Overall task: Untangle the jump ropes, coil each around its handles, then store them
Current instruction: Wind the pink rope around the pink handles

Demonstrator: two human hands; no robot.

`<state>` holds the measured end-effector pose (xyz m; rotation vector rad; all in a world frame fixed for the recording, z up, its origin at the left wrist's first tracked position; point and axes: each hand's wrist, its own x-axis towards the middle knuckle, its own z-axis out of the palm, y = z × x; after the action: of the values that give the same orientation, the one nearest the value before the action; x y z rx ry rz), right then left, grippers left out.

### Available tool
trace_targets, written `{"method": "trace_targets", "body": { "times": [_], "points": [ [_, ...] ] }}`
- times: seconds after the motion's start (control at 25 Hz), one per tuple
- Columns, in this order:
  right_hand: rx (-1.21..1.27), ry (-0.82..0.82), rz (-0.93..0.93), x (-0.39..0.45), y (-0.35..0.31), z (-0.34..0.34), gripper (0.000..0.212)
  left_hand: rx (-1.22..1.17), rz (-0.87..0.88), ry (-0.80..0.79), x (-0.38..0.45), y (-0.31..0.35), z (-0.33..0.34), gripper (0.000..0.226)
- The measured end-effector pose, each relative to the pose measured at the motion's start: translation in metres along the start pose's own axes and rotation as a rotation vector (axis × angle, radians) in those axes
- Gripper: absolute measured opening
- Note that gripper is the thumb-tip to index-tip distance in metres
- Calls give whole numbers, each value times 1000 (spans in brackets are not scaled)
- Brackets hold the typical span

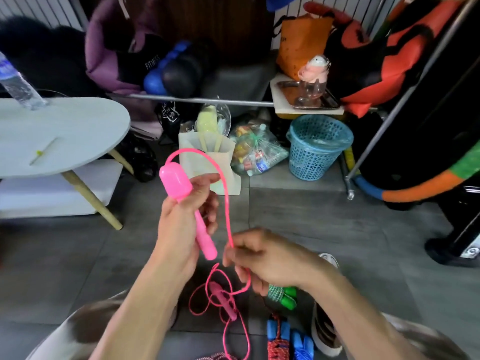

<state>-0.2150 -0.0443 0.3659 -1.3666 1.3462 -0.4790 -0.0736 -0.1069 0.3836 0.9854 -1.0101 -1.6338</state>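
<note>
Pink plastic handle: bulb-headed jump-rope handle (187,203), held upright-tilted in the left hand (181,224); bulb end up and away, slim tail pointing down toward the right hand.
Left grip: fingers curled round the handle's narrow shaft, holding it.
Pink cord: thin pink plastic rope (226,201) leaves the bulb top, arcs over to the right, then drops almost straight down into the right hand (262,258).
Right grip: narrow, fingertips pinching the cord just below and right of the handle's tail; exact finger contact blurred.
Slack: below the right hand the cord falls to the grey tiled floor (363,255) in loose crossing loops around the second pink handle (223,300), which lies between the knees.
Key relation: handle's long axis runs near-vertical; cord lies just to its right, roughly parallel; the right hand is the nearer one to the free cord.
Judgement: next move likely needs the right hand to carry cord across the shaft; floor loops may snag.
Other ropes: green-handled rope (283,294) and blue-handled red braided rope (279,339) lie coiled on the floor, near the right forearm.
Storage: not identifiable; blue perforated plastic basket (317,146) stands well apart.
</note>
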Motion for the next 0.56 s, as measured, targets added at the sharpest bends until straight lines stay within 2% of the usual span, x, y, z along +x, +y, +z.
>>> {"method": "trace_targets", "body": {
  "times": [0.12,0.2,0.32,0.4,0.44,0.48,0.56],
  "points": [
    [617,158,-276,-19,-22,-23,19,91,-141,-313,-8,-14,5,32],
    [936,273,-451,-26,-28,-44,20,115,-196,-472,-15,-16,7,44],
    [1223,491,-539,-37,-18,-89,22,378,-212,-637,-21,-11,6,26],
    [1445,486,-607,-45,-7,-117,26,574,-284,-681,-22,-10,4,24],
    [1498,484,-594,-47,-2,-125,29,618,-321,-676,-22,-11,4,25],
    [1436,544,-491,-47,2,-128,34,610,-340,-668,-22,-11,5,26],
    [935,666,-106,-42,3,-121,51,507,-322,-606,-22,-9,10,25]
  ]
}}
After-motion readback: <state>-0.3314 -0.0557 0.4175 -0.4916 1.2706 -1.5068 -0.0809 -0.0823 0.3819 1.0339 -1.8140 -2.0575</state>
